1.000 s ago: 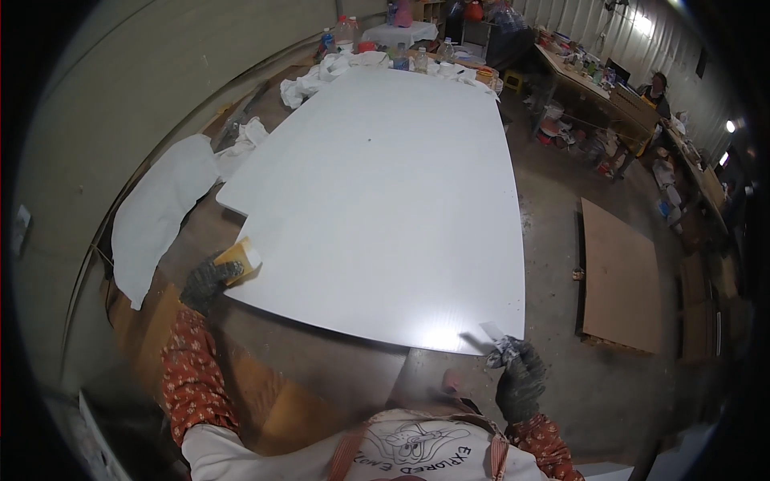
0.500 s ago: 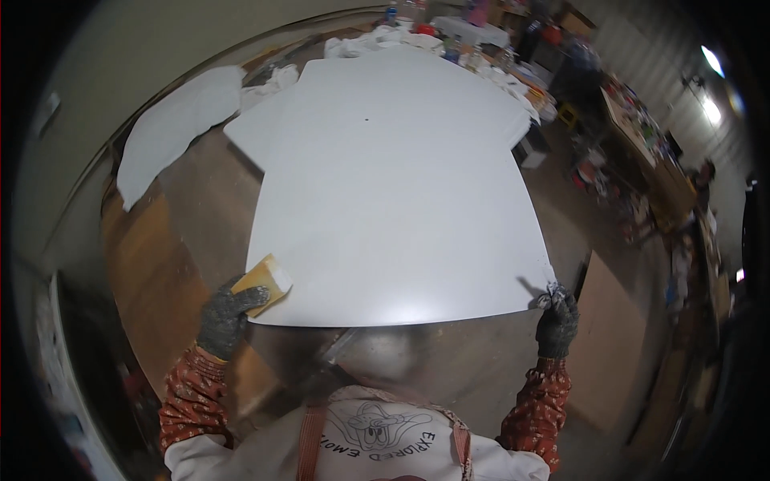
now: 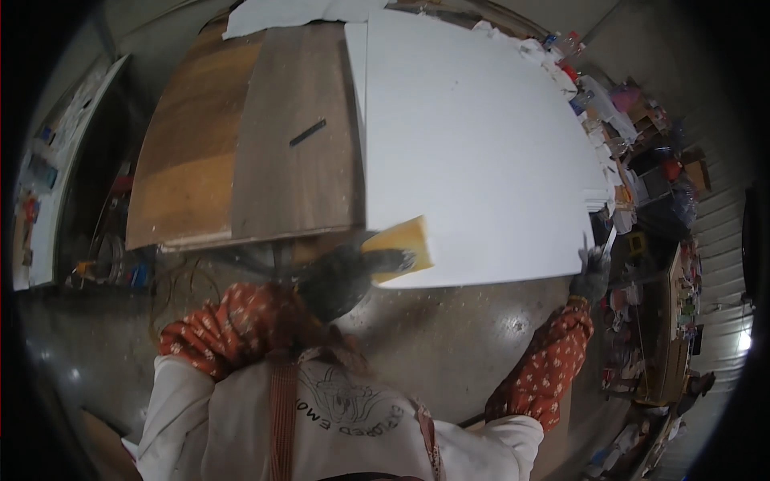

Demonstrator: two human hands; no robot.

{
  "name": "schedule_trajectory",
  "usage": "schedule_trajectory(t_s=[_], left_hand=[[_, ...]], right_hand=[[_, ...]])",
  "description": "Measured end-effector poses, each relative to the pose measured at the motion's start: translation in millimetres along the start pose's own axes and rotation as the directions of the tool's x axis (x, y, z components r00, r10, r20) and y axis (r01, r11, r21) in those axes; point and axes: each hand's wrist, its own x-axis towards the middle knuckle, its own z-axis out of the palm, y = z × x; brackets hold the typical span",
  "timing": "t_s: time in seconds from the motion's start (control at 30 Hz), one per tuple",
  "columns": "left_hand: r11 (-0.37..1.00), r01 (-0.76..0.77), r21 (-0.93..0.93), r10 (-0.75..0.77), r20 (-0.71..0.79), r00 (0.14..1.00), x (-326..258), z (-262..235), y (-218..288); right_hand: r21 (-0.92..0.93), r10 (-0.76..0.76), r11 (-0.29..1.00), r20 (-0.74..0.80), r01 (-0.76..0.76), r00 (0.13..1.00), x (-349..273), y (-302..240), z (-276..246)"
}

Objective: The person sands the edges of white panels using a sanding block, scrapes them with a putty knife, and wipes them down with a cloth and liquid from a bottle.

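Note:
A large smooth white panel [image 3: 489,160] lies in front of me, its near edge curving between my hands. My left hand [image 3: 341,276], in a dark grey glove, is closed round a flat yellow piece [image 3: 405,244] with a pale edge, shaped like a spreader. That piece rests over the panel's near left corner. At the near right corner my right hand [image 3: 591,274], gloved as well, has its fingers curled at the panel's edge. A thin dark shape by its fingertips is too small to make out.
Left of the panel is a wooden tabletop [image 3: 192,168] with a short dark strip [image 3: 308,133] on it. White cloth-like material [image 3: 297,16] lies at the far side. Clutter with bottles and boxes [image 3: 642,120] stands on the right, near a brown workbench [image 3: 662,329].
My view has swung left, so the panel appears farther right and more tabletop shows. The left hand, still holding the yellow piece, appears nearer the middle; the right hand stays at the right corner.

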Motion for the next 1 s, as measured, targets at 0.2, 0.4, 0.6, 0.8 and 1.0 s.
schedule_trajectory(t_s=[0.2,0.4,0.6,0.8,1.0], left_hand=[[0.81,0.046,0.585,0.041,-0.135,0.99,7.3,-15.0,24.4],[0.716,0.003,0.699,0.249,-0.26,0.933,-36.9,-90.7,69.1],[0.296,-0.139,0.945,0.306,0.045,0.951,-19.6,-121.7,89.8],[0.773,-0.038,0.633,0.093,-0.054,0.994,3.1,-95.0,97.9],[0.758,-0.042,0.651,0.034,0.026,0.999,13.4,-121.4,106.9]], right_hand=[[0.221,0.042,0.971,0.229,-0.094,0.972,-101.8,-3.7,121.3],[0.21,0.182,0.956,0.122,-0.205,0.976,-326.7,-6.6,195.9],[-0.084,0.217,0.973,-0.001,-0.216,0.976,-412.8,-26.8,286.3],[-0.297,0.196,0.92,-0.218,-0.256,0.956,-441.9,-15.8,314.8],[-0.289,0.062,0.942,-0.358,-0.174,0.932,-457.3,-0.2,329.3]])
